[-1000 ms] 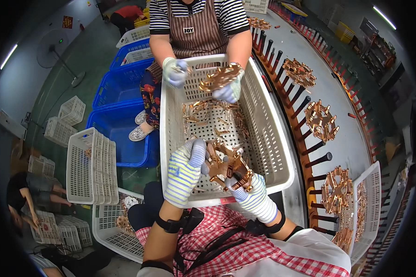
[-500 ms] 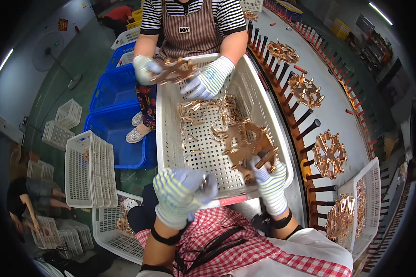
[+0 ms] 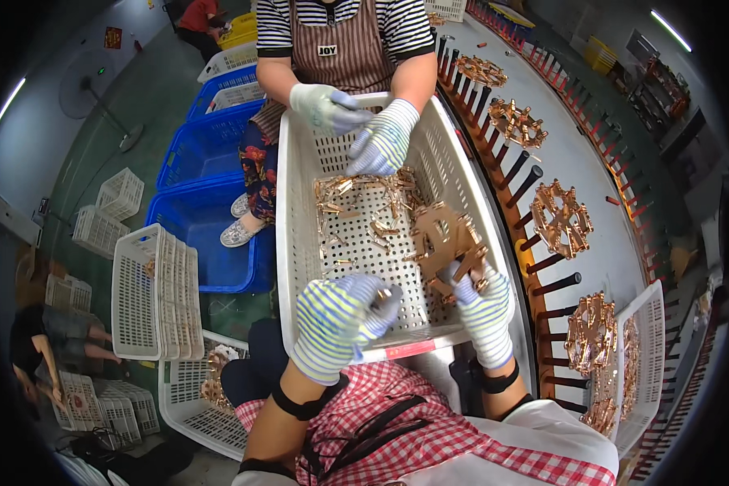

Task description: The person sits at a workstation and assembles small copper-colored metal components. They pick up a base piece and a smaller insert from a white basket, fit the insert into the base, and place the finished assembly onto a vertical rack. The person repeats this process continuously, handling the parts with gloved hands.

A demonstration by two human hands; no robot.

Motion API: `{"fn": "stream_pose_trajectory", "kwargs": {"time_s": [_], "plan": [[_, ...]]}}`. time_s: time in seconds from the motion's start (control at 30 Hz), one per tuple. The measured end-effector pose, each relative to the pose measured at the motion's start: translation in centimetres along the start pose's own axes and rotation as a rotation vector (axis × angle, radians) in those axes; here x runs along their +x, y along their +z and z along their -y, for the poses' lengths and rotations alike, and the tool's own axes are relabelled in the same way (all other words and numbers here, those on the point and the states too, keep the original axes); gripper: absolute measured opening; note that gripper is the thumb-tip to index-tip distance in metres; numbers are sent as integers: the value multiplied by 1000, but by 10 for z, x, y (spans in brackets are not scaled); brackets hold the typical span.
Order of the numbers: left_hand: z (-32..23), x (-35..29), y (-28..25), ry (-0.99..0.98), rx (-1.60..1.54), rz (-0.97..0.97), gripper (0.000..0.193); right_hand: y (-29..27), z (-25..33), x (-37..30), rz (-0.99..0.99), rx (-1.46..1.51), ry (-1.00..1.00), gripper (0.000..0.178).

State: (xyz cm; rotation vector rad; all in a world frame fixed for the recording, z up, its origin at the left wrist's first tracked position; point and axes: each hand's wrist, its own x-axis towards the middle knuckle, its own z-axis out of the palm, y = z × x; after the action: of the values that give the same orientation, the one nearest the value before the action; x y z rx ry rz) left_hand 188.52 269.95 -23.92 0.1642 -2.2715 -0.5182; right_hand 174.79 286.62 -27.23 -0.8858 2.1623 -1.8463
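My right hand [image 3: 484, 312], in a striped knit glove, grips the lower edge of a copper-coloured ring-shaped metal part [image 3: 441, 243]. This part stands tilted over the right side of a white perforated crate [image 3: 296, 243]. My left hand [image 3: 336, 324], gloved alike, is closed at the crate's near left corner, apart from the ring part. A small dark metallic end shows at its fingertips; its kind is unclear. Small copper-coloured pieces [image 3: 381, 186] lie loose on the crate floor, mostly toward the far end.
Opposite me, a co-worker's gloved hands [image 3: 360, 130] are over the crate's far end. On the right runs a conveyor [image 3: 535, 170] edged with upright rods, carrying ring parts [image 3: 563, 219]. Blue bins [image 3: 198, 219] and stacked white crates [image 3: 158, 292] stand left. Another white crate [image 3: 644, 364] leans at right.
The co-worker's hands no longer hold a ring part. Ring parts on the conveyor have shifted toward me. My left hand has moved right and the part in my right hand has tilted more upright.
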Motion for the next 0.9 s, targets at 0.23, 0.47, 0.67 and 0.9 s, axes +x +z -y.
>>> {"fn": "stream_pose_trajectory", "kwargs": {"time_s": [0.23,0.47,0.67,0.9], "plan": [[-37,-18,1,-480,-371,147,32,-1,8,-55,302,-337,-264,45],[-80,-78,-24,-73,179,198,27,-34,8,-101,122,21,168,36],[-121,-102,-34,-339,-287,296,37,-21,27,-151,295,-291,-255,48],[-146,-169,-62,-76,238,341,28,-59,27,-186,33,131,196,31]]}}
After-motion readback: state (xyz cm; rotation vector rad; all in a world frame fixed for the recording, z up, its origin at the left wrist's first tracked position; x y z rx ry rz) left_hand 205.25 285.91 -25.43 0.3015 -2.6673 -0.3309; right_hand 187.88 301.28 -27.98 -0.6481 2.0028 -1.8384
